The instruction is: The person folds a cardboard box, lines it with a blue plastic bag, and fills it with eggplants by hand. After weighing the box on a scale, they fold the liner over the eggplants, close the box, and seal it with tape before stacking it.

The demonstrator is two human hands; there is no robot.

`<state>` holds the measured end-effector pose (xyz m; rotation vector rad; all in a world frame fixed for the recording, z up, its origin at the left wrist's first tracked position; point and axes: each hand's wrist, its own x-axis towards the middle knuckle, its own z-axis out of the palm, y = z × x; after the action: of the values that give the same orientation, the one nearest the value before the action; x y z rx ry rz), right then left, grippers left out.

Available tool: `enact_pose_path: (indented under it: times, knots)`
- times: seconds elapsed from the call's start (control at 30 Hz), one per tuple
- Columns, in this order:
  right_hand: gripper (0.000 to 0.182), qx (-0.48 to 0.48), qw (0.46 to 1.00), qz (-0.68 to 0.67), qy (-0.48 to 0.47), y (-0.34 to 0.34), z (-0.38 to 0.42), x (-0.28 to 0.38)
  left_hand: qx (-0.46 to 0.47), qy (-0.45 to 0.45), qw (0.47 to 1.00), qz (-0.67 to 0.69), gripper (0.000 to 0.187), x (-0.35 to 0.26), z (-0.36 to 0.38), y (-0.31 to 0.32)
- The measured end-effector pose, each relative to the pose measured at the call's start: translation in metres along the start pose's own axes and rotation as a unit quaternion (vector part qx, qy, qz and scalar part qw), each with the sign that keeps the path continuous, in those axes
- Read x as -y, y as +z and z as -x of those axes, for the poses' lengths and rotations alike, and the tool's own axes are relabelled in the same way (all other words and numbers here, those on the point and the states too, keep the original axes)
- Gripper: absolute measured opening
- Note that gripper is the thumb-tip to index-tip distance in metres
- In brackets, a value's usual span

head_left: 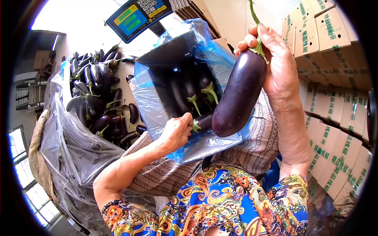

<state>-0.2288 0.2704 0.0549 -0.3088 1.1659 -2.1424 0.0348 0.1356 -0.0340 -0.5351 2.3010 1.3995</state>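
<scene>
My right hand (277, 65) is raised at the right, its fingers closed round the stem end of a large dark purple eggplant (240, 94). This eggplant hangs tilted over the right side of an open box (151, 59) lined with blue plastic film (147, 92). Low in the box, my left hand (177, 131) pinches the green stem end of a second eggplant (204, 122), partly hidden behind the large one. Several eggplants (177, 94) lie side by side inside, some with green stems towards me.
Left of the box is a big heap of loose eggplants (96, 90) beside clear plastic sheeting (75, 149). A scale display (136, 17) stands behind the box. Stacked printed cartons (330, 39) fill the right side, with more folded cardboard (197, 13) at the back.
</scene>
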Motion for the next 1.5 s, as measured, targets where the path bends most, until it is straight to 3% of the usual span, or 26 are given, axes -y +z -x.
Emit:
enact_pose_path:
  times: [0.1, 0.13, 0.17, 0.23, 0.37, 0.47, 0.57, 0.67, 0.77, 0.9, 0.97, 1.03, 1.1, 1.2, 1.3, 1.37, 1.43, 1.5]
  knots:
    - [0.022, 0.005, 1.000, -0.001, 0.003, 0.002, -0.001, -0.002, 0.019, 0.036, 0.978, -0.204, 0.026, 0.010, -0.003, 0.017]
    - [0.021, 0.004, 1.000, 0.000, 0.002, 0.003, -0.001, -0.003, -0.012, 0.144, 0.952, -0.269, 0.024, 0.020, -0.002, 0.026]
    - [0.021, 0.002, 1.000, 0.002, 0.001, 0.004, -0.001, -0.004, 0.004, 0.173, 0.911, -0.375, 0.019, 0.025, -0.007, 0.037]
    - [0.020, 0.009, 1.000, 0.001, 0.002, 0.005, -0.002, -0.005, 0.079, 0.145, 0.878, -0.449, 0.019, 0.015, -0.017, 0.036]
    - [0.018, 0.020, 0.999, 0.027, 0.014, 0.007, -0.002, -0.007, 0.155, 0.102, 0.874, -0.449, 0.016, 0.013, -0.039, 0.035]
    - [0.019, 0.037, 0.991, 0.128, 0.010, 0.012, -0.006, -0.017, 0.183, 0.090, 0.873, -0.444, 0.013, 0.016, -0.048, 0.032]
    - [0.019, 0.041, 0.942, 0.333, 0.029, 0.019, -0.008, -0.036, 0.152, 0.146, 0.895, -0.394, 0.018, 0.007, -0.039, 0.009]
    - [0.020, 0.073, 0.904, 0.420, 0.040, 0.016, -0.012, -0.074, 0.094, 0.164, 0.958, -0.218, 0.029, -0.021, -0.020, -0.043]
    - [0.020, 0.098, 0.877, 0.464, 0.077, 0.022, -0.005, -0.099, 0.011, 0.180, 0.976, -0.122, 0.029, -0.014, -0.002, -0.087]
    - [0.016, 0.157, 0.790, 0.590, 0.063, 0.004, -0.006, -0.139, -0.043, 0.026, 0.994, -0.093, 0.029, 0.005, 0.027, -0.120]
    - [0.016, 0.147, 0.728, 0.669, -0.021, -0.007, -0.003, -0.168, -0.064, -0.017, 0.998, -0.001, 0.029, 0.027, 0.036, -0.123]
    - [0.014, 0.173, 0.657, 0.729, -0.082, -0.001, 0.004, -0.176, -0.128, -0.003, 0.991, 0.046, 0.029, 0.055, 0.042, -0.116]
    - [0.024, 0.243, 0.529, 0.790, -0.191, 0.005, 0.009, -0.173, -0.204, 0.017, 0.976, 0.069, 0.027, 0.073, 0.052, -0.107]
    - [0.033, 0.279, 0.476, 0.801, -0.231, 0.004, 0.014, -0.169, -0.243, -0.007, 0.960, 0.141, 0.024, 0.094, 0.064, -0.100]
    - [0.033, 0.344, 0.494, 0.759, -0.248, 0.028, 0.019, -0.149, -0.265, -0.030, 0.949, 0.166, 0.022, 0.119, 0.076, -0.090]
    - [0.037, 0.318, 0.551, 0.755, -0.159, 0.035, 0.034, -0.149, -0.274, -0.044, 0.941, 0.195, 0.022, 0.131, 0.080, -0.082]
    - [0.044, 0.322, 0.512, 0.782, -0.153, 0.029, 0.027, -0.156, -0.270, -0.064, 0.937, 0.210, 0.023, 0.147, 0.082, -0.073]
    - [0.048, 0.296, 0.540, 0.779, -0.123, 0.020, 0.023, -0.172, -0.281, -0.083, 0.931, 0.217, 0.023, 0.161, 0.080, -0.063]
